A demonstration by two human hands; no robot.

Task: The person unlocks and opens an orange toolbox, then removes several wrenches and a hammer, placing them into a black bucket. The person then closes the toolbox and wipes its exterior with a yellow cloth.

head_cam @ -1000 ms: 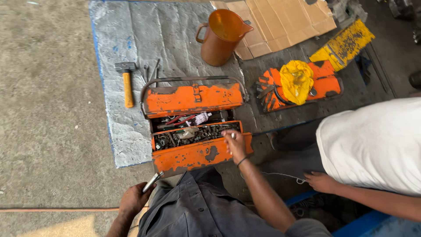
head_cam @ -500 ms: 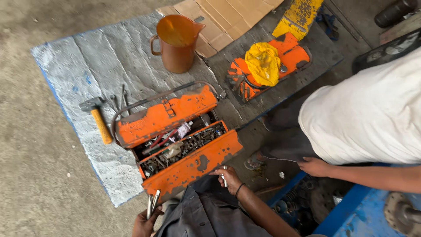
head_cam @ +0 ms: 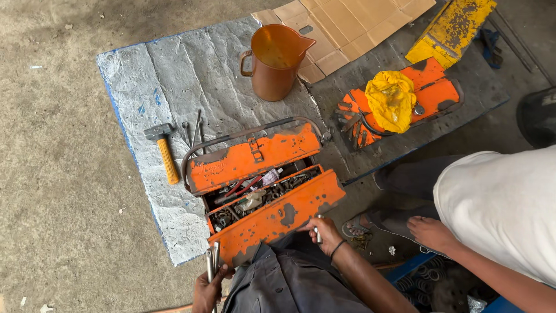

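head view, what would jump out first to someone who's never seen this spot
The open orange toolbox, its trays crammed with metal parts, sits mid-frame on a grey sheet. The right hand holds a small metal piece at the box's near edge, and the left hand grips slim metal tools at the bottom edge. Behind the box stands an orange jug, with a yellow cloth on another orange tray to its right.

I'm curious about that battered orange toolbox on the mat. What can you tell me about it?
The orange toolbox looks like painted metal, its paint chipped to grey. It stands open on the grey mat, its trays spread in steps and full of small metal parts, with a curved grey handle over the back. The right hand, holding a small metal piece, rests at its near edge.
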